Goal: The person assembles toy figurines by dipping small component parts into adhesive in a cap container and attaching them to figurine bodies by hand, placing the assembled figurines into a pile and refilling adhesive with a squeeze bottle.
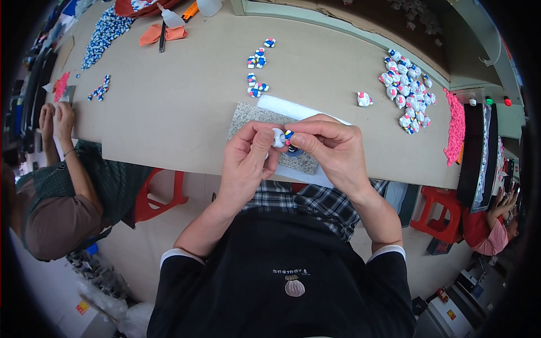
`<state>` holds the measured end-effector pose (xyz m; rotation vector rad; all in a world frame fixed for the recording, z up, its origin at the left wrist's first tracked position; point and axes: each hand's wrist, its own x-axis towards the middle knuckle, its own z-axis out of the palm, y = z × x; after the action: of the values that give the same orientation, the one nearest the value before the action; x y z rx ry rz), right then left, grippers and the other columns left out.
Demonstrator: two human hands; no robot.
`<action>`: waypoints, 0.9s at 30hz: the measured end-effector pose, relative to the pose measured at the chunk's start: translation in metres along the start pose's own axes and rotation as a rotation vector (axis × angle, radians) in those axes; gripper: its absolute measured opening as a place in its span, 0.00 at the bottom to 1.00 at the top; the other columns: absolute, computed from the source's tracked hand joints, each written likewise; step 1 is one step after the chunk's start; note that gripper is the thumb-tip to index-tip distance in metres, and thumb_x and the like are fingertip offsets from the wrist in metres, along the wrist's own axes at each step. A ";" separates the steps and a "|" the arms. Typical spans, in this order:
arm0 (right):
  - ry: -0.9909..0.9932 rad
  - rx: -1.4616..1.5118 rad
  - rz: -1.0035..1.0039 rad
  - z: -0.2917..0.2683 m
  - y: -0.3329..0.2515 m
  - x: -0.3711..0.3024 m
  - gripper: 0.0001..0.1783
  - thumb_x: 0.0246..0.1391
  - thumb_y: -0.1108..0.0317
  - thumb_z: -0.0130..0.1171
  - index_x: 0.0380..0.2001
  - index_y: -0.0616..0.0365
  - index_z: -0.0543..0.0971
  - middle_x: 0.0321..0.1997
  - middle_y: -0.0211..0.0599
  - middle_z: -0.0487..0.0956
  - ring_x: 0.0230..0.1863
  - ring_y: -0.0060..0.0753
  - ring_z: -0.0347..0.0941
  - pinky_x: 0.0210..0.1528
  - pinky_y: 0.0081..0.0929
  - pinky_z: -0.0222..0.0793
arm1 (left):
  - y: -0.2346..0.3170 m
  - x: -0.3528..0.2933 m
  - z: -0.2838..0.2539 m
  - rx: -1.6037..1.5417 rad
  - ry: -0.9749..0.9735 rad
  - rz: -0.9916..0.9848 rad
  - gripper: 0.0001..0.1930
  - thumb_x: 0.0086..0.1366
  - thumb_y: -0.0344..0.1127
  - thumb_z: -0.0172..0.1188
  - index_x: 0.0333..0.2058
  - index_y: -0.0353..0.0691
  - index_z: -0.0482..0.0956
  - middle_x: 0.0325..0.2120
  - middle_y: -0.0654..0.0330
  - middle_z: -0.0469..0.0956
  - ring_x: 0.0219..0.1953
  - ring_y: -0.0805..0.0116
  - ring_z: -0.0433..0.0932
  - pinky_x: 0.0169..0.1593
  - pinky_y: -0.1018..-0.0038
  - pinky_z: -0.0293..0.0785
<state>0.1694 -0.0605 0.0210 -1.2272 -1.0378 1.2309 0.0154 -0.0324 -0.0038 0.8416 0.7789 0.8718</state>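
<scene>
Head view, left hand point(248, 155): your thumb and fingers pinch a white rounded piece point(277, 138) over the speckled slab point(241, 115).
Right hand point(332, 152): your thumb and forefinger pinch a small blue, yellow and pink piece point(289, 136), held up against the white one.
Slab: it lies on the table point(186, 84) below your hands, a white cloth point(276, 106) showing along its far edge.
Lone figure point(364, 99): white with pink and blue, beyond your right hand.
Blue-and-white pieces point(260, 61): scattered in a loose column beyond the slab.
Figure pile point(411, 93): farther right, beside a pink heap point(455, 129).
Blue-and-white heap point(107, 36): far left, near an orange cloth point(150, 35).
</scene>
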 end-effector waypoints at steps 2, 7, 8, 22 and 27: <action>0.014 0.010 -0.002 0.002 0.001 -0.002 0.08 0.48 0.75 0.59 0.34 0.62 0.80 0.32 0.35 0.77 0.32 0.21 0.72 0.34 0.17 0.68 | -0.001 0.000 0.000 -0.011 -0.008 0.011 0.14 0.66 0.41 0.48 0.38 0.34 0.72 0.23 0.62 0.74 0.15 0.84 0.61 0.17 0.86 0.54; 0.039 -0.094 -0.046 -0.002 0.004 -0.003 0.09 0.47 0.77 0.59 0.34 0.62 0.80 0.33 0.36 0.76 0.33 0.21 0.72 0.35 0.18 0.69 | 0.004 -0.004 0.002 0.061 -0.011 0.008 0.09 0.61 0.30 0.56 0.39 0.34 0.74 0.25 0.64 0.75 0.19 0.85 0.65 0.19 0.87 0.58; 0.043 -0.094 -0.047 -0.002 0.006 -0.003 0.09 0.47 0.77 0.59 0.34 0.62 0.80 0.33 0.36 0.76 0.33 0.21 0.72 0.35 0.18 0.69 | 0.004 -0.004 0.001 0.062 -0.015 0.007 0.09 0.61 0.30 0.56 0.39 0.34 0.74 0.25 0.64 0.75 0.19 0.85 0.65 0.19 0.87 0.58; -0.036 0.068 0.079 -0.023 -0.002 0.008 0.07 0.50 0.76 0.56 0.34 0.67 0.78 0.31 0.33 0.76 0.33 0.18 0.71 0.35 0.16 0.67 | 0.006 0.014 0.009 0.327 -0.099 0.024 0.11 0.59 0.32 0.58 0.40 0.35 0.75 0.25 0.65 0.76 0.21 0.85 0.67 0.22 0.87 0.62; -0.006 -0.224 0.093 -0.052 -0.003 0.026 0.08 0.52 0.73 0.55 0.34 0.65 0.78 0.31 0.34 0.78 0.31 0.18 0.71 0.32 0.16 0.66 | 0.020 0.019 0.008 0.352 -0.039 0.062 0.12 0.65 0.37 0.49 0.42 0.35 0.71 0.23 0.66 0.72 0.18 0.83 0.64 0.20 0.85 0.59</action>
<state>0.2231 -0.0395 0.0174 -1.4592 -1.1578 1.2132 0.0231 -0.0104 0.0130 1.1951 0.8899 0.7813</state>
